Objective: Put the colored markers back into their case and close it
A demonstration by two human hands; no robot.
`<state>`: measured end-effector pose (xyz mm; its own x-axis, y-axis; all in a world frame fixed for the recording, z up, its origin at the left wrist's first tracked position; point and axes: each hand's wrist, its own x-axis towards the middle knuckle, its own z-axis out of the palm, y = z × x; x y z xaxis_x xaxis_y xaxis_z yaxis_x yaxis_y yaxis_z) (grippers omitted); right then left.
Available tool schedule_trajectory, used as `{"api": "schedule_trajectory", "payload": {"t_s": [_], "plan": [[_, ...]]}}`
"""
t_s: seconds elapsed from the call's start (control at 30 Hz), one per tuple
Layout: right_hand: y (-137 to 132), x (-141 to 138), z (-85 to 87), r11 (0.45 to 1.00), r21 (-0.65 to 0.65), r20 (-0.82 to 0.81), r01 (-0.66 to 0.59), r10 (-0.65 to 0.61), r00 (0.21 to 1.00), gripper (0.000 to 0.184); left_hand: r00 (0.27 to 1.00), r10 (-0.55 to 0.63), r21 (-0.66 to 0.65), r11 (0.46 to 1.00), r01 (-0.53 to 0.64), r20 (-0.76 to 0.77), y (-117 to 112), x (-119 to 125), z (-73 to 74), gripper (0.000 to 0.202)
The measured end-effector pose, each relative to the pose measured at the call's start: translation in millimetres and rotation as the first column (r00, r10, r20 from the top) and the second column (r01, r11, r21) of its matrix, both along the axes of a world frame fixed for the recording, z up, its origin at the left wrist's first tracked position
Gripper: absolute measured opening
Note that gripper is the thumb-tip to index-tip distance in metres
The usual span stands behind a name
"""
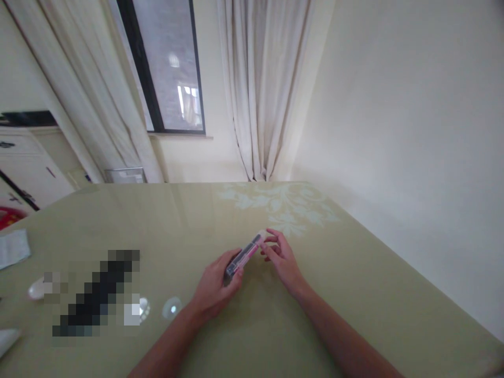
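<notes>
A slim, long package (246,256) with dark and pink sides is held slanting above the table, its pale far end pointing up and to the right. My left hand (218,283) is closed round its near end, thumb on the near side and fingers behind. At the far end is my right hand (282,260), its thumb and forefinger on either side of the pale tip and its other fingers loosely curled. What the package contains is too small to make out.
The greenish table (374,294) has a white leaf pattern near its far edge. On the left are a blurred-out dark long object (98,294), a pale rounded object (37,289) and a folded light cloth or paper (13,248). A wall (413,157) runs along the right; curtains (260,94) hang behind.
</notes>
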<state>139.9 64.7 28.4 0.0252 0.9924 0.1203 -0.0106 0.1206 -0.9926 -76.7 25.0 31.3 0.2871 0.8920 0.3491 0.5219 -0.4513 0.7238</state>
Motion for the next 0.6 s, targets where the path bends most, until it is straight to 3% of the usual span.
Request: {"api": "schedule_trajectory", "payload": {"t_s": [0.1,0.27,0.37,0.6], "plan": [[0.9,1.6,1.5,1.000,-0.001,0.023,0.012,-0.012,1.000,0.064,1.000,-0.006,0.081,0.997,0.004,0.014,-4.1,0.6,2.2,0.038],[-0.9,2.0,4.5,0.998,0.013,0.079,-0.062,0.061,0.995,0.052,0.996,0.086,0.284,0.955,-0.086,0.013,-7.3,2.5,-1.9,0.039],[-1.7,2.0,5.9,0.998,0.023,0.113,-0.065,0.062,0.992,0.051,0.994,0.106,0.338,0.935,-0.105,0.016,-6.4,3.1,-2.9,0.037],[0.0,0.8,3.8,0.986,0.046,0.026,-0.157,0.156,0.987,0.046,0.996,0.080,0.435,0.897,-0.083,0.025,-2.6,0.2,-3.1,0.033]]}}
